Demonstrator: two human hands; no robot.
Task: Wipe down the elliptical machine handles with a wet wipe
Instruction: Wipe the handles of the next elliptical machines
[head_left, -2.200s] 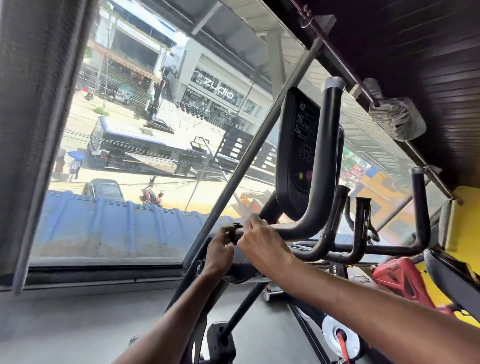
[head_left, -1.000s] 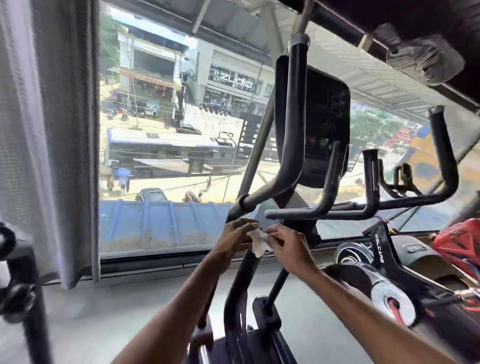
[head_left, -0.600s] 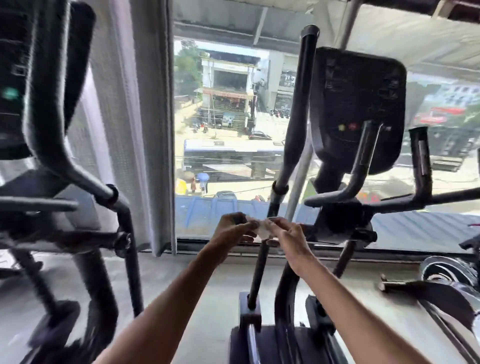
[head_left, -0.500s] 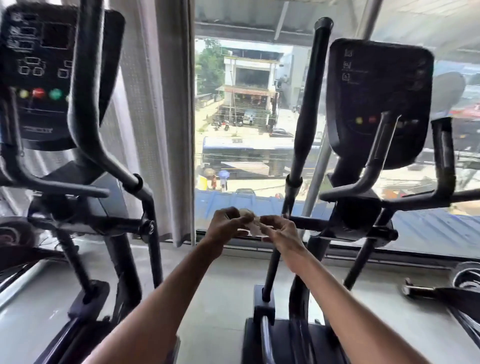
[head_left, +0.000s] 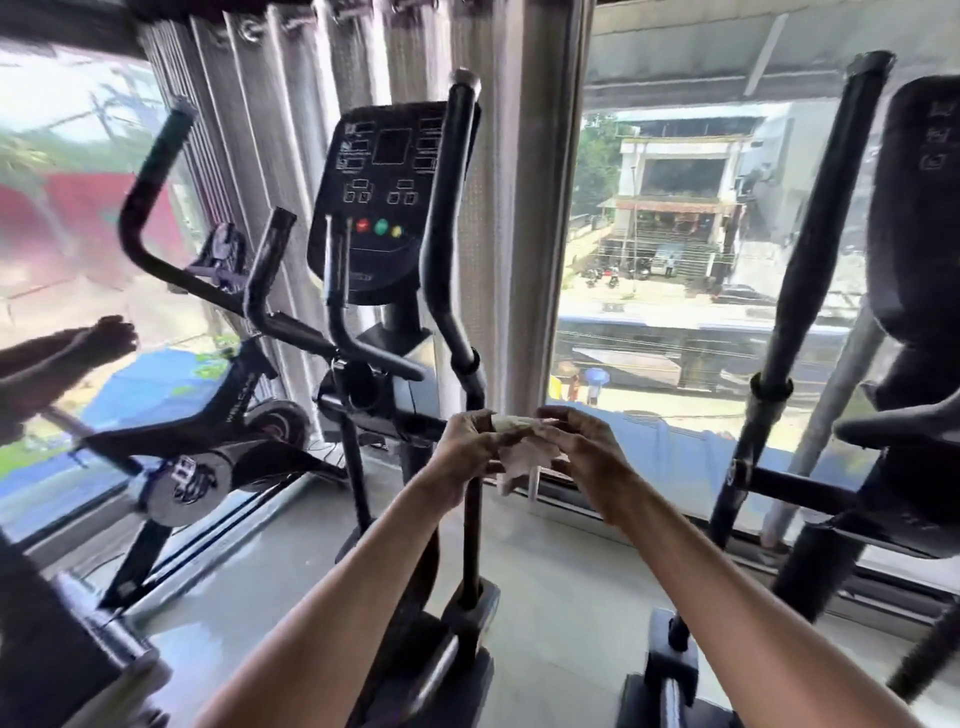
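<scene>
Both hands grasp the crumpled white wet wipe (head_left: 522, 452) between them. The left hand (head_left: 467, 441) has its fingers curled round the wipe's left end. The right hand (head_left: 587, 449) pinches the right end with bent fingertips, and a loose corner hangs below. The wipe is held in the air, touching no handle, just in front of the lower rod of the nearer elliptical machine's right swing handle (head_left: 447, 208), which rises black and tall beside the console (head_left: 387, 202). The left swing handle (head_left: 150, 176) curves up on the console's other side, with a short fixed handle (head_left: 267, 260) between them. A second elliptical machine (head_left: 810, 260) stands to the right, apart from the hands. A grey curtain (head_left: 291, 104) hangs behind the console, and a window (head_left: 675, 234) shows a street. A black exercise bike (head_left: 218, 426) stands at the left on the grey floor (head_left: 566, 597).
</scene>
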